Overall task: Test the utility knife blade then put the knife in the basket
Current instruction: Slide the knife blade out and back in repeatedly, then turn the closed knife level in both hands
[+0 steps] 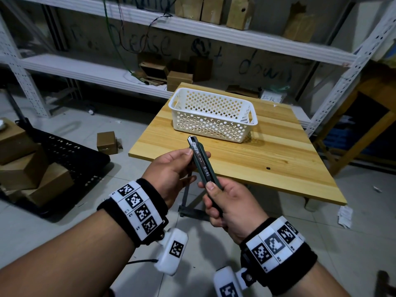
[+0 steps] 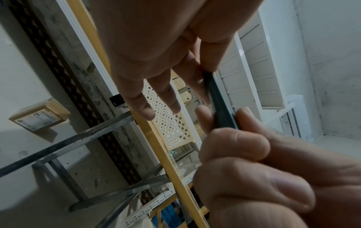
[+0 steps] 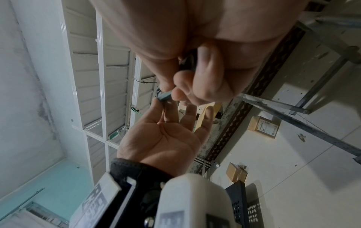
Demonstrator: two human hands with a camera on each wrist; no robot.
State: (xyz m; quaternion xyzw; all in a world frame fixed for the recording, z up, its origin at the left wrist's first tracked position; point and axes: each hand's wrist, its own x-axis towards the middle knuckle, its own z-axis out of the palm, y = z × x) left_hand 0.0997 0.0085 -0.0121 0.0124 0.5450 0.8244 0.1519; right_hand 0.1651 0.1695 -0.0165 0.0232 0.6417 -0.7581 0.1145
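A dark green utility knife (image 1: pixel 201 161) hangs in the air over the near left edge of the wooden table (image 1: pixel 267 163), its metal tip pointing at the basket. My left hand (image 1: pixel 186 156) pinches its upper part between thumb and forefinger, the other fingers straight. The lower end sits in my right hand (image 1: pixel 214 190), fingers curled round it and thumb lying on the body. Whether the blade is out, I cannot tell. The white perforated basket (image 1: pixel 214 116) stands empty at the table's far side. The left wrist view shows the knife (image 2: pixel 220 104) and the basket (image 2: pixel 168 120).
White metal shelving (image 1: pixel 192 28) with cardboard boxes runs behind the table. On the floor at the left lie a black perforated cart (image 1: pixel 70 159), stacked boxes (image 1: pixel 25 168) and a small box (image 1: pixel 106 142). Paper scraps (image 1: pixel 345 217) lie by the right table leg.
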